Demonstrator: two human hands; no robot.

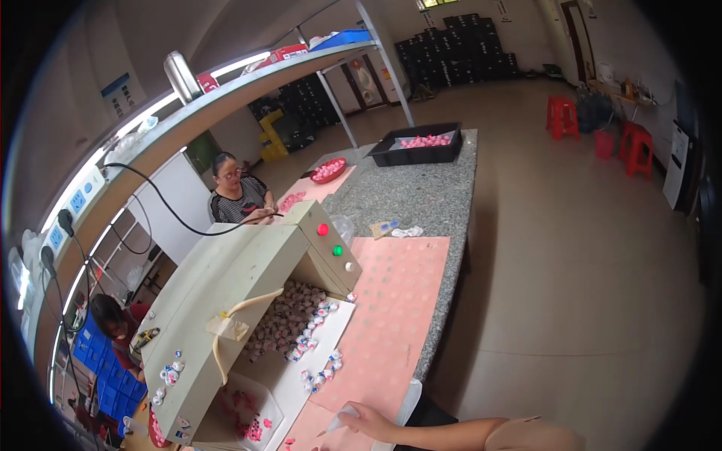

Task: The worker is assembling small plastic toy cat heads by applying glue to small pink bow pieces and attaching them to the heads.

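Observation:
My right hand (366, 421) is closed around a small white squeeze bottle (348, 413) with a thin pointed tip, low in the view. The tip slants down to the left over a pink dotted mat (391, 316). At the bottom edge a sliver of skin may be my left fingertips; the rest of that hand is out of view. Small white, pink and blue figurines (329, 368) lie along a white board beside the mat. Behind them, many more figurines (289, 319) are heaped in the opening of a beige machine (248, 263). Pink pieces (253, 431) lie in a white tray near its lower end.
A grey speckled table (346, 192) holds a black tray (416, 152) and a red basket (329, 171) of pink pieces. Beyond the machine sits a person (239, 197); another (120, 331) is at the left. A shelf (248, 79) runs overhead, with hanging cables. Red stools (562, 118) stand far right.

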